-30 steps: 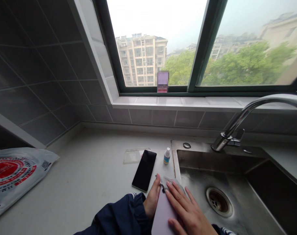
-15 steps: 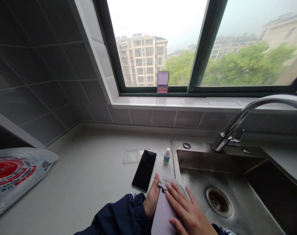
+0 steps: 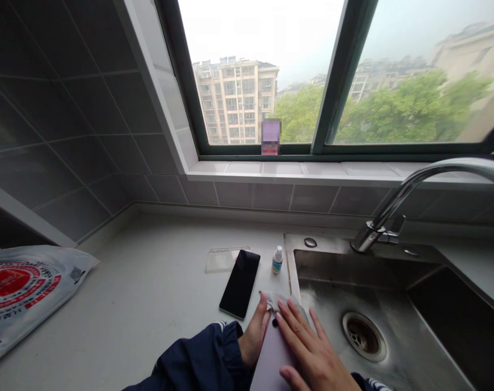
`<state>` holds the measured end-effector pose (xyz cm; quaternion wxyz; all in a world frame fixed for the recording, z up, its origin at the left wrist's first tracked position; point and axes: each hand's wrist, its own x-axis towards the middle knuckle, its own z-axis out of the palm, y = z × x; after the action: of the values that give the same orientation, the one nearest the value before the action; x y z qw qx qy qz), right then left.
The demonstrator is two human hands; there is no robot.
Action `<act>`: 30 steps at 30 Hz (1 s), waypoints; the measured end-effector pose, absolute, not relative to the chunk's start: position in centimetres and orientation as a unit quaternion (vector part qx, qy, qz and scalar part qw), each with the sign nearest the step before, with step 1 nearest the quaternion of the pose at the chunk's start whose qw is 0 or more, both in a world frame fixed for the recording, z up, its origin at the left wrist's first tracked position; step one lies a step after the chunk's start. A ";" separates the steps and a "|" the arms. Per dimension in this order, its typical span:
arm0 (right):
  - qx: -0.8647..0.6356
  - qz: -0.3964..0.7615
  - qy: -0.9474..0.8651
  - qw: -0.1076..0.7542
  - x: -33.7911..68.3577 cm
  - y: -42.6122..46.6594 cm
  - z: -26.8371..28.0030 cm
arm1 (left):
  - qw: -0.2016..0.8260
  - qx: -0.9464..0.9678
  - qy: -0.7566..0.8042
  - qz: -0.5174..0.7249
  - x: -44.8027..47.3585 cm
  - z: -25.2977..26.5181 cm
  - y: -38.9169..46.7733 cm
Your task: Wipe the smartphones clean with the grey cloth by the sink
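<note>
1. Purple slab [image 3: 271, 358], maybe a phone, is held between both hands, just left of the sink [image 3: 318, 304].
2. Its left side is held in the left hand's [image 3: 253, 338] grip; a thin grey sheet [image 3: 273, 298], maybe a cloth, is pressed down by the right hand [image 3: 314, 353], laid flat and wide.
3. Wiping seems to be being done.
4. For the next rub, the slab should be held still.

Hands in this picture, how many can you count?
2. The left hand holds the left edge of the flat purple object; the right hand lies over its right side, a pale sheet at the fingertips. No others show.
</note>
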<state>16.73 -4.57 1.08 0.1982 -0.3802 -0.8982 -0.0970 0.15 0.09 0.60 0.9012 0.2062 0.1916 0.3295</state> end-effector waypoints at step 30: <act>-0.304 -0.077 -0.918 0.243 17.1 -4.2 1.6 | 0.910 0.172 0.197 0.321 0.2 0.0 0.3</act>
<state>17.05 -4.24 1.57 0.2434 -0.3041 -0.9178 -0.0773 0.18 0.27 -0.01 0.9100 0.1720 0.1974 0.3215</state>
